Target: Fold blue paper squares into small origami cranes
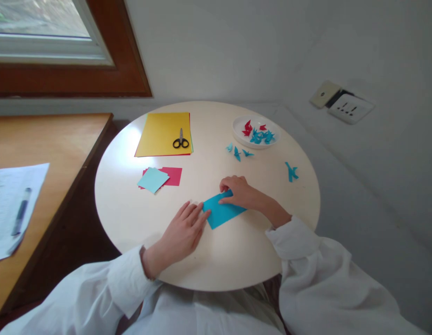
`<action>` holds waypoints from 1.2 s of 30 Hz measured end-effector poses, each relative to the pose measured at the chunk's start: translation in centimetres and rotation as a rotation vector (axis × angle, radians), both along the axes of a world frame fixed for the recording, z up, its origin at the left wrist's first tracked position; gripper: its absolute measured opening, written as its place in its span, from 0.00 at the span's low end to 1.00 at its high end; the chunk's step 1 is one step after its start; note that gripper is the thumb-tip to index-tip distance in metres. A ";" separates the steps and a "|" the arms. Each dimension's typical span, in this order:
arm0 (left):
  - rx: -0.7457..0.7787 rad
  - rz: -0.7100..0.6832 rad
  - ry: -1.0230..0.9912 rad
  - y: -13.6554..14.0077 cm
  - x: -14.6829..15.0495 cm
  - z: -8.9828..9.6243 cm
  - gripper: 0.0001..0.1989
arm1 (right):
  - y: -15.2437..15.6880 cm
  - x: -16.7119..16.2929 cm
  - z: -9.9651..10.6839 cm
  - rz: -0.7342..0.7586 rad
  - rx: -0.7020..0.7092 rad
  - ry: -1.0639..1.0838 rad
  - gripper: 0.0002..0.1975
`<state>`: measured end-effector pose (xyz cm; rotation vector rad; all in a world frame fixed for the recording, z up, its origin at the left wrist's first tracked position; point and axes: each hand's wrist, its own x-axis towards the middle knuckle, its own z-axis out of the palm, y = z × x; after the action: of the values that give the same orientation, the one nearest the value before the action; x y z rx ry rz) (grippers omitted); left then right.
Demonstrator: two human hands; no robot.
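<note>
A rectangular sheet of bright blue paper (pixel 221 213) lies slantwise on the round white table, near its front. The fingers of my left hand (pixel 184 232) are stretched out, with their tips touching the sheet's left end. My right hand (pixel 237 193) is curled over the far edge of the paper, thumb on top and fingers bent round beyond it; its grip on the edge is partly hidden. To the left sit small square papers, a pale blue one (pixel 153 180) over red ones (pixel 174 176).
Black-handled scissors (pixel 181 139) rest on large yellow sheets (pixel 160 132). A white plate (pixel 238 130) holds red and blue paper cranes; several more (pixel 237 153) lie before it. Blue paper scraps (pixel 291 172) are at right. A wooden desk (pixel 62 135) bears papers and a pen (pixel 21 211).
</note>
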<state>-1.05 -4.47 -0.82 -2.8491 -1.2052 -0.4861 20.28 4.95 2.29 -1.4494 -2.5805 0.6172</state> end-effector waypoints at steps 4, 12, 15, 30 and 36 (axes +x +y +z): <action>-0.016 0.013 0.031 -0.3 0.0 0.4 0.19 | 0.1 -0.1 -0.1 -0.011 -0.009 0.024 0.07; -0.043 0.017 -0.023 -0.3 -0.1 -0.2 0.19 | -0.2 -0.4 0.6 0.033 0.004 0.024 0.04; -0.042 0.010 -0.042 -0.2 -0.1 -0.2 0.19 | -0.1 -0.5 0.7 0.073 -0.043 0.027 0.03; 0.015 -0.005 0.036 -0.3 -0.2 0.1 0.20 | 0.7 -0.6 0.6 0.155 -0.070 -0.004 0.08; -0.012 -0.004 0.029 -0.3 -0.1 0.0 0.20 | -0.1 -0.7 0.6 0.201 0.042 0.008 0.09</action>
<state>-1.17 -4.73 -0.79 -2.8591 -1.2020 -0.4370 19.60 4.86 2.88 -1.1823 -2.7368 0.5862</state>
